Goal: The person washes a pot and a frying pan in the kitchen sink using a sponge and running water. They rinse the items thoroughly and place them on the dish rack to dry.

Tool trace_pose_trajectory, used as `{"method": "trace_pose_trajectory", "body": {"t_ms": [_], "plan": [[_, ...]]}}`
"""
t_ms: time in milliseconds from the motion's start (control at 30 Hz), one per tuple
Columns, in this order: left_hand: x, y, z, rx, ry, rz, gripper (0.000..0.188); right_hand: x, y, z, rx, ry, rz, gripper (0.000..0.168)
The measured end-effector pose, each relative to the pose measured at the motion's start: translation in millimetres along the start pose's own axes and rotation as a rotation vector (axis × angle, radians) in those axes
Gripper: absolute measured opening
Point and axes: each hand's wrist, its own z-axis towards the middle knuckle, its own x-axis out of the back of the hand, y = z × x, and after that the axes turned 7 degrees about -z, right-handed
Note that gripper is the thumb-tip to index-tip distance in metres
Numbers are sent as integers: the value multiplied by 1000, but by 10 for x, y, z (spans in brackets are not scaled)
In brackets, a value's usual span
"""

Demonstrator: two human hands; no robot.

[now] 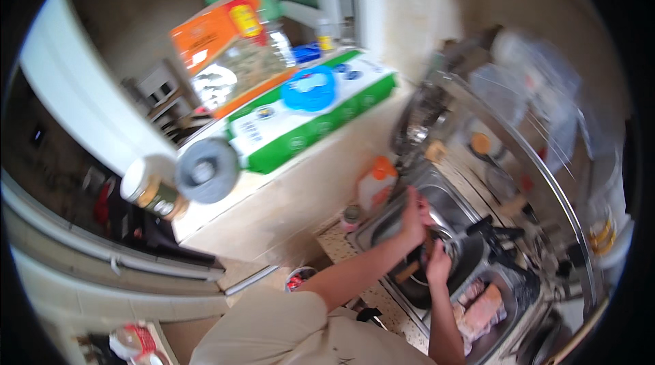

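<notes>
Both my hands are over a stainless steel sink. My left hand is raised above the basin, close to a brown, handle-like item that reaches toward my other hand. Around the lower end of that item my right hand is closed. Blur hides what the item is and whether my left fingers touch it. Under the hands lies a dark round pan in the basin. Packed raw meat rests in the smaller basin at the right.
A bottle with an orange cap and a small jar stand behind the sink. A metal rack arches along the right. The windowsill holds a green-and-white package, a grey round object and a lidded jar.
</notes>
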Motion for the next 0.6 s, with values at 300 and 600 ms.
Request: {"method": "trace_pose_trajectory", "body": {"t_ms": [300,600], "plan": [[-212,-577,133,-346,-170,522,35,-2,453,149,113,186,240,52],[870,-1033,-114,-856,-194,1378,38,-178,799,923,320,-261,795,37]]}}
